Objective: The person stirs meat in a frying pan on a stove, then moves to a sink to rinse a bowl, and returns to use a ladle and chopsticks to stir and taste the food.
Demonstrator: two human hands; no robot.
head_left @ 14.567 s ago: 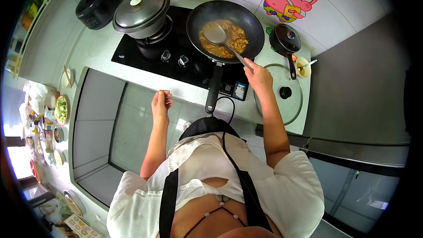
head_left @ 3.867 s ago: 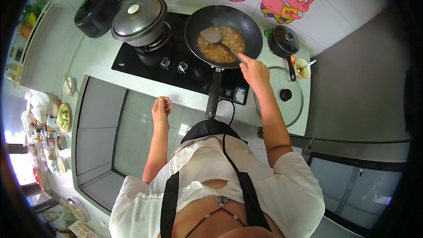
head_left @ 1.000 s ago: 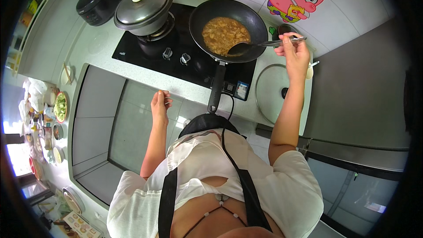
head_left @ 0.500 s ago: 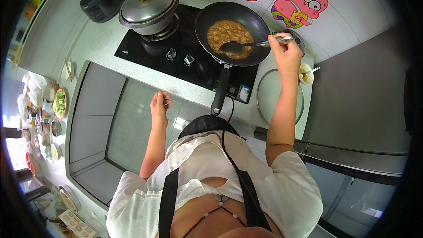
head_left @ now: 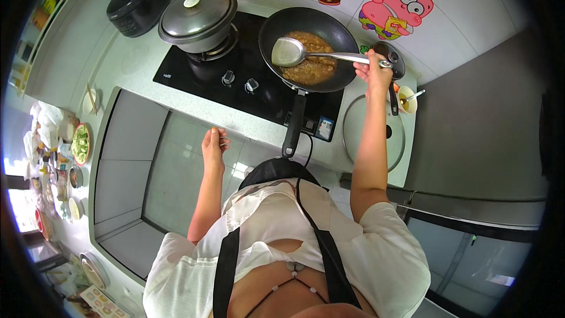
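Observation:
My right hand (head_left: 374, 75) is closed round the end of a metal wok spatula (head_left: 347, 57). Its broad head is raised over the left half of a black wok (head_left: 338, 29). Brown, saucy chopped food (head_left: 312, 72) lies in the wok, on the right burner of a black gas hob (head_left: 200, 76). The wok's long handle (head_left: 295, 126) points toward me. My left hand (head_left: 215, 142) hangs in front of the counter edge, fingers loosely bent and a little apart, with nothing in it.
A lidded grey pot (head_left: 199, 20) sits on the left burner, a black rice cooker (head_left: 136, 3) beyond. A glass lid (head_left: 359, 135), a small black pan (head_left: 395, 62) and a bowl with a spoon (head_left: 407, 101) are at right. Dishes, including a plate of green vegetables (head_left: 80, 144), crowd the left counter.
The spatula head has moved left from the food and lifted, turning so its pale, shiny face shows. My right hand has shifted slightly left and down; my left hand has barely moved.

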